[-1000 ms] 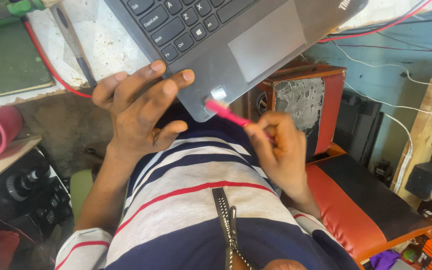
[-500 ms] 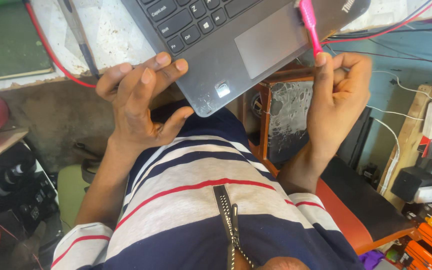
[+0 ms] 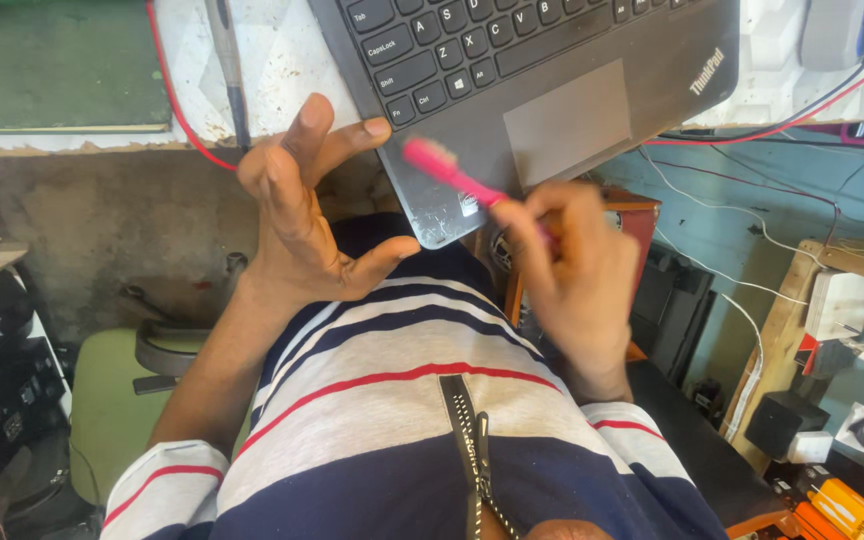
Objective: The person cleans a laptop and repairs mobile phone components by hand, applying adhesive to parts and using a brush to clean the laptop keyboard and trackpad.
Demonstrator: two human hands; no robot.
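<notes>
Right hand (image 3: 577, 275) clamped on pink plastic toothbrush (image 3: 449, 172); long axis slants up-left, bristle head over corner of grey laptop (image 3: 592, 110). Left hand (image 3: 302, 205) spread, fingertips steadying same corner, just left of brush, empty.

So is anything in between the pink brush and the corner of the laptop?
Nothing visible. The pink brush, held in the right hand, has its head right over the laptop near its front corner. The left hand touches the laptop's edge, beside the brush.
</notes>
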